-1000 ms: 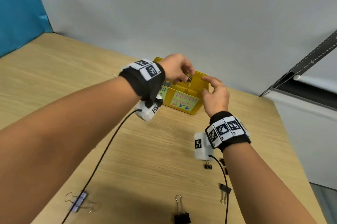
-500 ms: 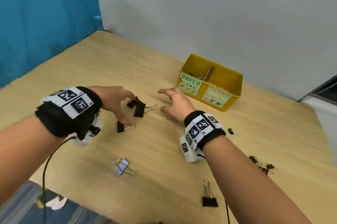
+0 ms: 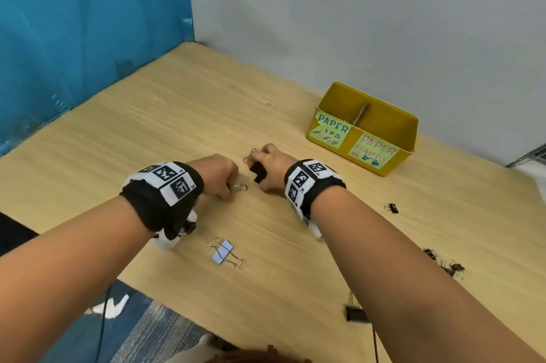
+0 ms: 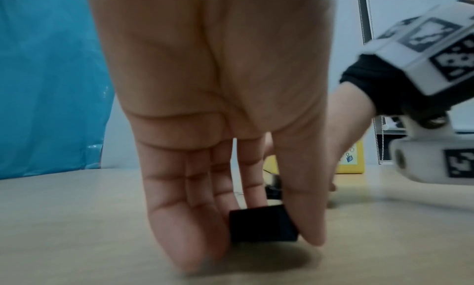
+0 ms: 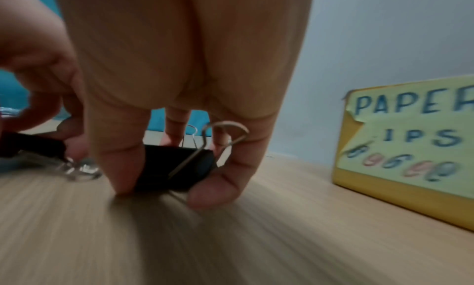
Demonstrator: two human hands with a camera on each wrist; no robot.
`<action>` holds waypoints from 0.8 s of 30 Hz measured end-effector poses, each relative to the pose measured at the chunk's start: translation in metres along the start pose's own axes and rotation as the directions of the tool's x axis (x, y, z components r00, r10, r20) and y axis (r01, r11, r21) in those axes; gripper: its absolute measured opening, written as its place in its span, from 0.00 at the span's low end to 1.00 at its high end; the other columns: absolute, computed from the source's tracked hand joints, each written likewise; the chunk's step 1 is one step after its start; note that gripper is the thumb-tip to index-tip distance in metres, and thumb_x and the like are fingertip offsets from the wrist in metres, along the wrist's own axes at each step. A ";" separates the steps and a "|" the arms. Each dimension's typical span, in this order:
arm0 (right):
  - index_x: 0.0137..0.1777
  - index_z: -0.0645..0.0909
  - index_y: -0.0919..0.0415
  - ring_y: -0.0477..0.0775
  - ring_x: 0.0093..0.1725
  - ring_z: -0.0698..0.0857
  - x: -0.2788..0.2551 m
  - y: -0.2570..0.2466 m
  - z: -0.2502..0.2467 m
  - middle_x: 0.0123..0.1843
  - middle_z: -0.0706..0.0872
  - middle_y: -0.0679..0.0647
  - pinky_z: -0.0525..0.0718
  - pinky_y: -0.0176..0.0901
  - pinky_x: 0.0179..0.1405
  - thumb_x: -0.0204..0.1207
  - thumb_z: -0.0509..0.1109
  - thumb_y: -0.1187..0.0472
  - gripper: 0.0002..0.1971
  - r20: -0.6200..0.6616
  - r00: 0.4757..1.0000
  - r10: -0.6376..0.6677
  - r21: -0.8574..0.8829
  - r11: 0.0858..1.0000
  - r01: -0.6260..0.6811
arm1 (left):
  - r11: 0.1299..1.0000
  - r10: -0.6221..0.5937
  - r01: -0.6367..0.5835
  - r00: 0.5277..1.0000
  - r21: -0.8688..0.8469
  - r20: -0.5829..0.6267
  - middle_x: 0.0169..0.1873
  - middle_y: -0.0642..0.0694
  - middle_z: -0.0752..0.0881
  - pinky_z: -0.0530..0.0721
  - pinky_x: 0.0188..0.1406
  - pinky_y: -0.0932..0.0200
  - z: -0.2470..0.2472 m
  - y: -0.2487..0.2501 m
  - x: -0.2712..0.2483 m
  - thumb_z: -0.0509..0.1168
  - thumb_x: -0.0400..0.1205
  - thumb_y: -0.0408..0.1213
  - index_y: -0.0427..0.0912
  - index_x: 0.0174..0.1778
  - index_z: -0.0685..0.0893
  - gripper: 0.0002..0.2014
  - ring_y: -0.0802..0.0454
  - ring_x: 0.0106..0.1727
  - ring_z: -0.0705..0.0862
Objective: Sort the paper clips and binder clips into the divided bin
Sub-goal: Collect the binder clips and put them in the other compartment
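My left hand pinches a small black binder clip between thumb and fingers on the wooden table; its gold wire handle sticks out to the right. My right hand grips a larger black binder clip by its body, silver handles up, low at the table. The yellow divided bin stands at the back right, with labels "PAPER ..IPS" and "PAPER CLAMPS". A single paper clip lies far back on the table.
A lilac binder clip lies near the front edge. Black binder clips lie at the right: a tiny one, a heap and one by my right forearm. Blue curtain on the left, grey wall behind.
Both hands left the bin and came down to the clips in mid-table. The left hand closed on the small clip, the right hand on the larger one.
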State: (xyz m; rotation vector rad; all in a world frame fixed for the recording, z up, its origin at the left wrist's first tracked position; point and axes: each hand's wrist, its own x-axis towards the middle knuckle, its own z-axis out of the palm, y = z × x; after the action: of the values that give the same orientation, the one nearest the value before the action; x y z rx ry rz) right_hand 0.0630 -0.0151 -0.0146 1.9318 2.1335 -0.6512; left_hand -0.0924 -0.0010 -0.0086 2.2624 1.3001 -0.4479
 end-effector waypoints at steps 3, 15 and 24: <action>0.65 0.71 0.48 0.63 0.55 0.83 -0.023 0.028 0.001 0.64 0.72 0.58 0.86 0.50 0.50 0.66 0.75 0.57 0.27 -0.020 0.995 0.095 0.055 0.994 -0.094 | 0.999 0.029 -0.029 1.000 0.017 0.011 0.49 0.47 0.83 0.78 0.45 0.59 -0.006 0.012 0.010 0.74 0.71 0.45 0.44 0.53 0.83 0.17 0.48 0.50 0.82; 0.67 0.74 0.53 0.56 0.61 0.78 -0.128 0.120 -0.051 0.66 0.73 0.59 0.79 0.44 0.66 0.68 0.74 0.66 0.26 -0.536 0.763 0.361 0.513 0.857 -0.046 | 0.929 0.348 -0.369 0.893 -0.024 -0.286 0.49 0.46 0.85 0.76 0.45 0.59 -0.058 0.133 0.056 0.73 0.73 0.42 0.44 0.52 0.82 0.14 0.51 0.46 0.80; 0.67 0.81 0.53 0.57 0.69 0.79 -0.105 0.170 -0.101 0.68 0.82 0.57 0.72 0.38 0.68 0.77 0.66 0.68 0.20 -0.565 0.672 0.479 0.478 0.854 -0.206 | 0.881 0.387 -0.471 0.775 -0.048 -0.500 0.52 0.43 0.86 0.83 0.55 0.51 -0.095 0.204 0.081 0.71 0.75 0.43 0.44 0.53 0.84 0.13 0.46 0.55 0.83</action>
State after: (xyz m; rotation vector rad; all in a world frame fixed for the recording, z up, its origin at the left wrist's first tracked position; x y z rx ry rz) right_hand 0.2582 -0.0560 0.0867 3.0875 1.9304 -0.3145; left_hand 0.1288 0.0229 0.0797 2.5034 0.9157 0.4045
